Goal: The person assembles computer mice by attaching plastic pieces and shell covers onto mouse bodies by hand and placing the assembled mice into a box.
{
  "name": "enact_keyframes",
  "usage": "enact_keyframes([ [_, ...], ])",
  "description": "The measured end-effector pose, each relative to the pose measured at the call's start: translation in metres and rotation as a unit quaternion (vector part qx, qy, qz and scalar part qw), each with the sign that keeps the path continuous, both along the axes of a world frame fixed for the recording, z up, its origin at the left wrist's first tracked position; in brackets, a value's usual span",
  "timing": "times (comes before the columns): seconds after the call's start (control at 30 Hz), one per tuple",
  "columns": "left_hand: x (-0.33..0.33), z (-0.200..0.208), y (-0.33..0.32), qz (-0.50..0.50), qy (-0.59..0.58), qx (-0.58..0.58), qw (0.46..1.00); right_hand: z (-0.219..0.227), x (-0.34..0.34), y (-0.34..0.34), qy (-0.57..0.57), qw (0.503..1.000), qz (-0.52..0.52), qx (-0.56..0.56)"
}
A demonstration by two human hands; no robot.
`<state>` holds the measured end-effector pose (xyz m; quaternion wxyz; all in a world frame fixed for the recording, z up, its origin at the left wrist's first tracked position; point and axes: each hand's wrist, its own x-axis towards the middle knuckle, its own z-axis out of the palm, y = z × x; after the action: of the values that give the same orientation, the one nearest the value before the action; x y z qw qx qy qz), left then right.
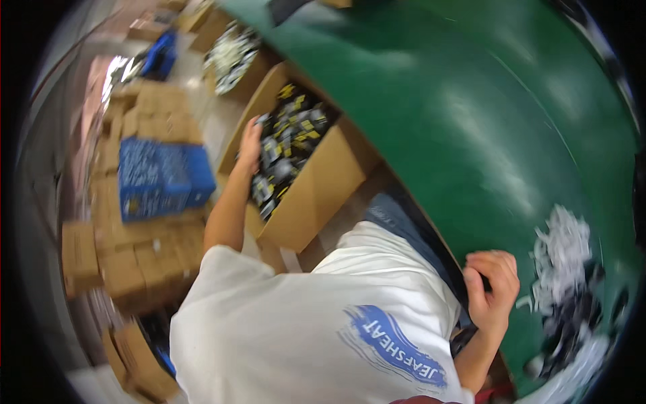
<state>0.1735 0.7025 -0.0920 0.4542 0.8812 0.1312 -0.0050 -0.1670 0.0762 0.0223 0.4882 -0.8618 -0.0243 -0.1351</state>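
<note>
My left hand [250,145] reaches down to an open cardboard box [323,188] on the floor, filled with small black, yellow and white packets [289,141]. The hand lies at the box's left rim, touching the packets; motion blur hides whether the fingers hold one. My right hand [491,286] rests at the near edge of a green table [471,101] with its fingers curled in and nothing visible in them. Just right of that hand, a heap of small white and black pieces [568,296] lies on the table.
A blue crate [161,178] sits on stacked cardboard boxes [134,262] at the left. Further back stand another open box of packets [232,57] and a second blue crate [161,57]. My white shirt [303,330] fills the lower middle.
</note>
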Motion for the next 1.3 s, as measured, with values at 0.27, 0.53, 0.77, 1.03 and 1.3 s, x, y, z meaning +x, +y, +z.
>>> enact_keyframes([
  [0.27,0.074,-0.053,0.039,0.088,0.056,0.005,0.995,-0.004,-0.015,-0.005,-0.036,0.999,-0.016,-0.005],
  [0.53,0.079,0.048,-0.179,-0.126,-0.4,0.188,0.888,0.027,-0.136,-0.076,0.067,0.855,-0.447,-0.254],
  [0.77,-0.008,0.106,-0.412,-0.517,-0.542,0.141,0.647,0.005,-0.161,-0.094,0.127,0.81,-0.469,-0.328],
  [1.03,-0.13,0.12,-0.547,-0.733,-0.42,-0.117,0.521,0.019,-0.186,-0.071,0.039,0.87,-0.486,0.073],
  [1.3,-0.155,0.127,-0.638,-0.748,-0.344,-0.122,0.555,-0.004,-0.173,-0.079,0.074,0.828,-0.532,-0.164],
])
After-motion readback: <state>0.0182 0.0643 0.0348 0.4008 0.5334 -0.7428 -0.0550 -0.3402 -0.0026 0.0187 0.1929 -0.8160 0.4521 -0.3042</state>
